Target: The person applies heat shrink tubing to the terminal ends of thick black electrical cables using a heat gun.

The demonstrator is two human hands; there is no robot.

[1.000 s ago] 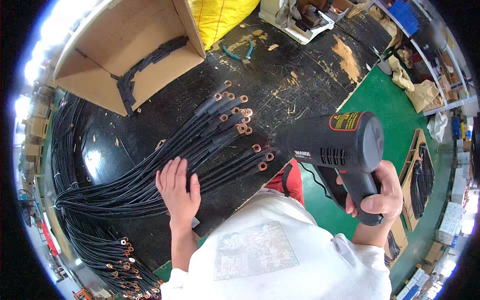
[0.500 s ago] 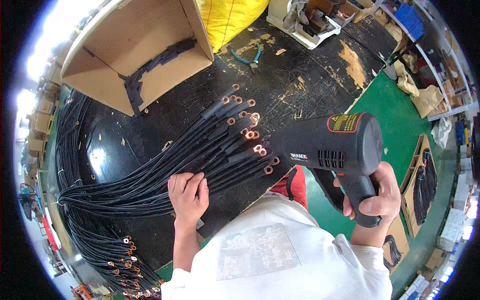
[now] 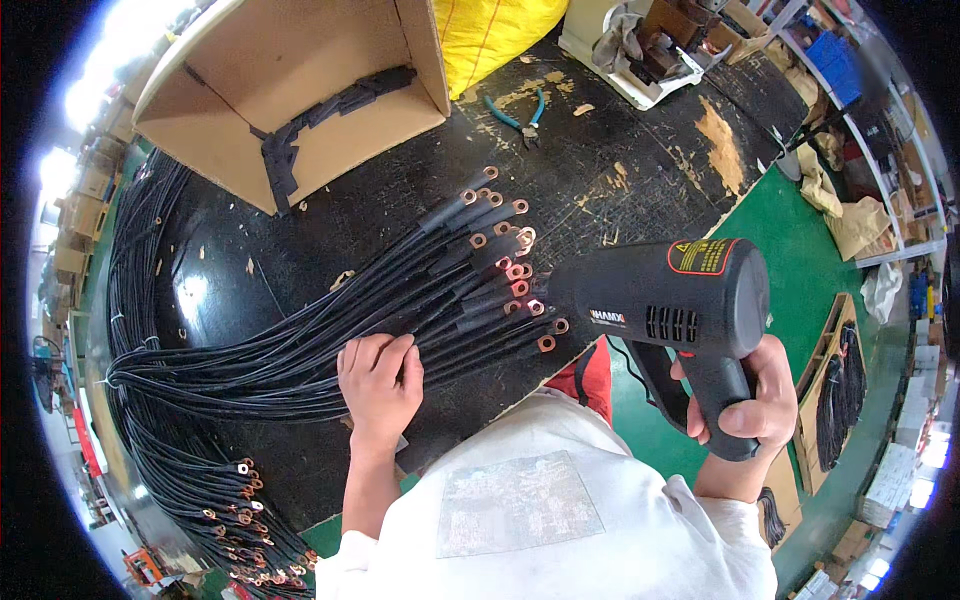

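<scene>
**Heat gun (image 3: 650,290) at the terminal end of the black cables (image 3: 270,352)**

In the head view, the black cables lie across the dark, scuffed surface (image 3: 640,185), ahead of the person and mostly to the left. Their long axis runs from a white tie (image 3: 112,378) at the left, rightward and slightly away, fanning out toward the copper ring terminals (image 3: 519,289). The heat gun lies roughly crosswise from the right, its nozzle pointing left at these terminals. In the picture the nozzle tip is just beside the nearest rings; whether they touch is unclear.

The left hand (image 3: 381,388) is nearer to the cable lengths, on the person's side of the fan and well back from the terminals. Its fingers are bent and rest on the nearest cables; whether they pinch any cannot be told. The right hand (image 3: 757,400) is closed around the heat gun's handle, holding the tool to the right of the terminals. The trigger's position cannot be made out.

Beyond the fan lie blue-handled pliers (image 3: 531,127), apart from both hands, and an open cardboard box (image 3: 330,60).
</scene>
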